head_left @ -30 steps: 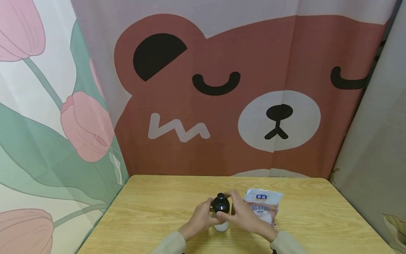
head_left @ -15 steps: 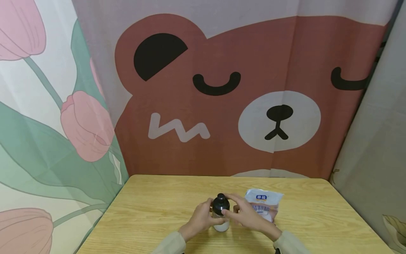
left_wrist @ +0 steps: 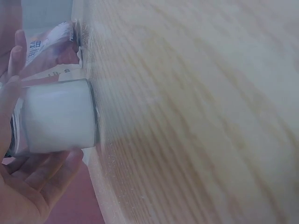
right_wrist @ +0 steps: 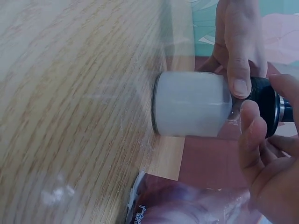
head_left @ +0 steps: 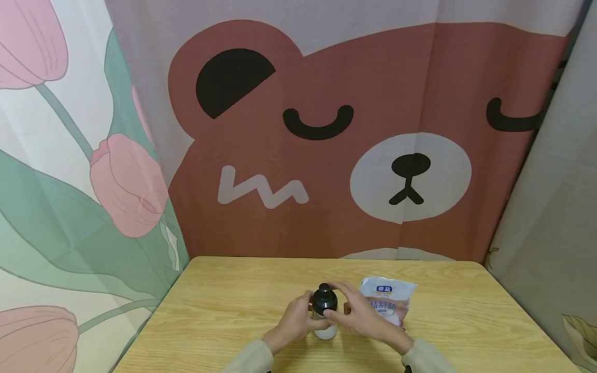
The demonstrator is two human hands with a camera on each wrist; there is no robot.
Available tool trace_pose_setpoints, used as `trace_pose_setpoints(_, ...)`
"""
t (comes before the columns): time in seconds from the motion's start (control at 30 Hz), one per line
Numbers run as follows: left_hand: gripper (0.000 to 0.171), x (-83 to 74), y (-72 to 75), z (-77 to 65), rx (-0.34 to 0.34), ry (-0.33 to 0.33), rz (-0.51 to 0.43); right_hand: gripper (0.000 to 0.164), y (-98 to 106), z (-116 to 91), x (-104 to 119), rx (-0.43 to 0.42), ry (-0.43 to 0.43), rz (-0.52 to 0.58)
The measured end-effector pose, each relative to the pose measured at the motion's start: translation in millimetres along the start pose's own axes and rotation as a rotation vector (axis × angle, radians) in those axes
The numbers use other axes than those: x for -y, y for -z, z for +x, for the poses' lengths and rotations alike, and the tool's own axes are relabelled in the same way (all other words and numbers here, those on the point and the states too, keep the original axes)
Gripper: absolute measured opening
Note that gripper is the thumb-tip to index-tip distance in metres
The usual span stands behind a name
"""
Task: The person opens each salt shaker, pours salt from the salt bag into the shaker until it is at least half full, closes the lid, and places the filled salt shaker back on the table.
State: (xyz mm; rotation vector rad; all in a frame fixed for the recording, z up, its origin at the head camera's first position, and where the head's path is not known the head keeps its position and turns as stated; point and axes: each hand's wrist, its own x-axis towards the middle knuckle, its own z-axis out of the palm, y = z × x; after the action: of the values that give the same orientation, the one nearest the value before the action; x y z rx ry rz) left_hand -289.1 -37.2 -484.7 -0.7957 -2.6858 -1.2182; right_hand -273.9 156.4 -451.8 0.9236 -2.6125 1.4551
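A clear jar [head_left: 325, 333] with white contents stands upright on the table, topped by a black lid [head_left: 324, 301] with a knob. My left hand [head_left: 294, 318] grips the jar from the left, its thumb across the front just below the lid. On the right side, my right hand [head_left: 363, 316] holds the lid between thumb and fingers. The right wrist view shows the white contents [right_wrist: 189, 105] filling most of the jar, and the right fingers curled about the lid [right_wrist: 264, 100]. Part of the lid is hidden behind my fingers.
A printed salt bag [head_left: 391, 298], pale blue and brownish pink, lies just right of the jar behind my right hand. The wooden table [head_left: 224, 295] ends at a curtain [head_left: 261, 228] with a bear print.
My right hand has shifted slightly right and its thumb and fingers have changed position around the lid. The left hand and the jar have stayed in place.
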Motion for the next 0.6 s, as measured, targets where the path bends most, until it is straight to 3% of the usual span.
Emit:
trace_pose_setpoints(0.23,0.064,-0.9,-0.4,-0.5,-0.005,0.007,0.011,0.052,0.4,-0.9,-2.6,0.025,0.054,0.074)
trace_pose_setpoints(0.47,0.064,-1.6,1.2,-1.4,0.005,-0.019,-0.027,0.055,-5.1,0.1,-0.3,-0.064,0.050,-0.026)
trace_pose_setpoints(0.6,0.065,0.1,0.2,-0.6,0.000,-0.017,-0.011,0.057,-4.4,0.3,-0.8,-0.043,0.032,-0.016)
